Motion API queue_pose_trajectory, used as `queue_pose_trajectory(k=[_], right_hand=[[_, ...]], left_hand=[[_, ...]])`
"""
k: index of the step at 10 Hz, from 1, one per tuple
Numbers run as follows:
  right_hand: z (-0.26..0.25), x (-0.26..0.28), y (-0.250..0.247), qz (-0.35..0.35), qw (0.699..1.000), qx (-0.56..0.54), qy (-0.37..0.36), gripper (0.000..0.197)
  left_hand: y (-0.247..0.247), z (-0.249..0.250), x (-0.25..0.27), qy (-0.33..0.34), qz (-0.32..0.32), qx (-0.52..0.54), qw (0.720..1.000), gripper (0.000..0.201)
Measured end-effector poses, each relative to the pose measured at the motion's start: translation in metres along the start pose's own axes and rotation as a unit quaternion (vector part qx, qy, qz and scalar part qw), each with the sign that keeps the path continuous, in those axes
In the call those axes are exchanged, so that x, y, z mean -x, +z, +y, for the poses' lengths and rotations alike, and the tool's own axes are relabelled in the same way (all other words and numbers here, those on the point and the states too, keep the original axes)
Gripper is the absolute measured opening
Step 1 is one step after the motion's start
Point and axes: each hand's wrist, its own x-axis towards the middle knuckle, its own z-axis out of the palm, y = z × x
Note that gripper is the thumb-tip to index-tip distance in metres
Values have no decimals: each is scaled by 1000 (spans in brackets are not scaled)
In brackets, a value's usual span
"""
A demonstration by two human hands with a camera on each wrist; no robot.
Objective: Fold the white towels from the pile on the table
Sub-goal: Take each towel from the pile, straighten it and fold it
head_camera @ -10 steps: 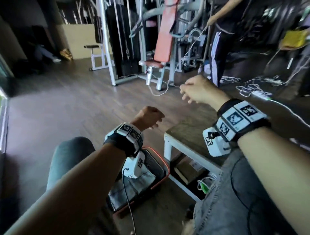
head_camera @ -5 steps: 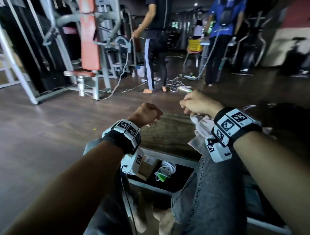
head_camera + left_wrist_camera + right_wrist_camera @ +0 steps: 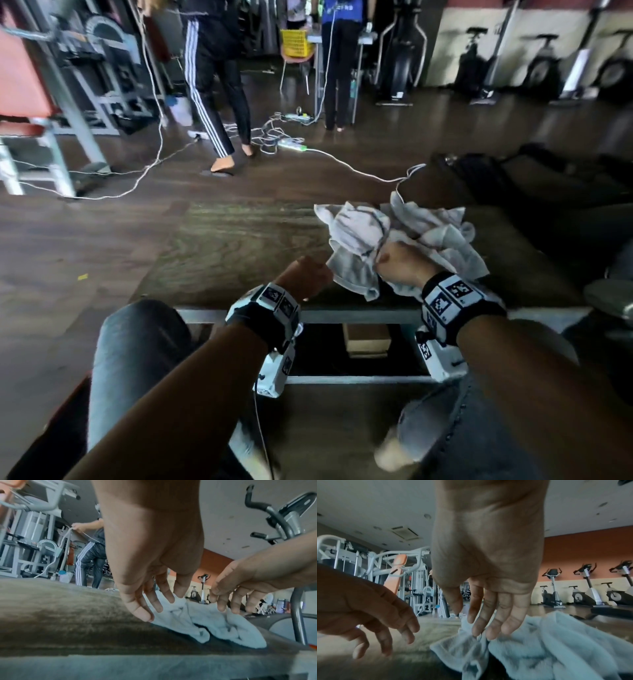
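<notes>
A crumpled pile of white towels (image 3: 414, 233) lies on the right part of the dark wooden table (image 3: 222, 246). My right hand (image 3: 400, 263) is over the near side of the pile. In the right wrist view its fingers (image 3: 488, 615) point down, loosely straight, and their tips touch the towel (image 3: 556, 645); the thumb stands apart. My left hand (image 3: 305, 274) hovers just left of the pile, holding nothing. In the left wrist view its fingers (image 3: 154, 601) hang relaxed at the towel's (image 3: 214, 622) left edge, above the table (image 3: 60, 615).
Two people (image 3: 219, 85) stand on the floor beyond the table among white cables and a power strip (image 3: 291, 144). A weight machine (image 3: 30, 102) is at the far left, exercise bikes (image 3: 590, 591) along the back wall. A cardboard box (image 3: 366, 339) sits under the table.
The head view has swung right and down, bringing the towel pile into sight. Both hands have come down to the table, the right one onto the towels.
</notes>
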Motion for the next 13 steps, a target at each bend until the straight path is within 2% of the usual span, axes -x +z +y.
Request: queue_pose_trajectory(k=[1, 2, 3, 4, 5, 6, 7, 8, 9, 10, 11, 12, 13], right_hand=[[14, -14, 31, -17, 1000, 10, 3, 24], [19, -27, 60, -33, 999, 39, 17, 33], [17, -31, 82, 26, 996, 84, 35, 51], [15, -34, 90, 75, 986, 147, 23, 47], [8, -37, 81, 5, 995, 95, -39, 25], [-8, -35, 70, -86, 987, -73, -114, 32], [-18, -41, 66, -53, 981, -125, -138, 42], [-14, -62, 70, 93, 975, -124, -160, 28], [-13, -76, 79, 77, 982, 14, -171, 67], [-14, -77, 97, 37, 977, 146, -153, 48], [-20, -70, 106, 87, 976, 149, -133, 17], [-30, -63, 100, 122, 985, 13, -119, 11], [-44, -63, 84, 162, 962, -186, -118, 13]], left_hand=[[32, -28, -30, 119, -24, 0, 993, 25], [49, -42, -47, 38, -26, 11, 999, 25], [60, -50, -57, 44, -6, 15, 999, 60], [63, -53, -64, 56, -6, -6, 998, 74], [64, -51, -68, 39, 4, -43, 998, 67], [55, -52, -66, 50, 33, -47, 997, 39], [36, -68, -63, 84, 101, 12, 991, 26], [18, -90, -59, 114, 144, 8, 983, 28], [0, -114, -53, 158, 147, -10, 976, 20], [-21, -119, -39, 160, 163, -14, 973, 23], [-35, -123, -33, 112, 150, -72, 980, 55], [-49, -128, -29, 24, 161, -88, 983, 39], [-65, -127, -26, -52, 209, -62, 975, 39]])
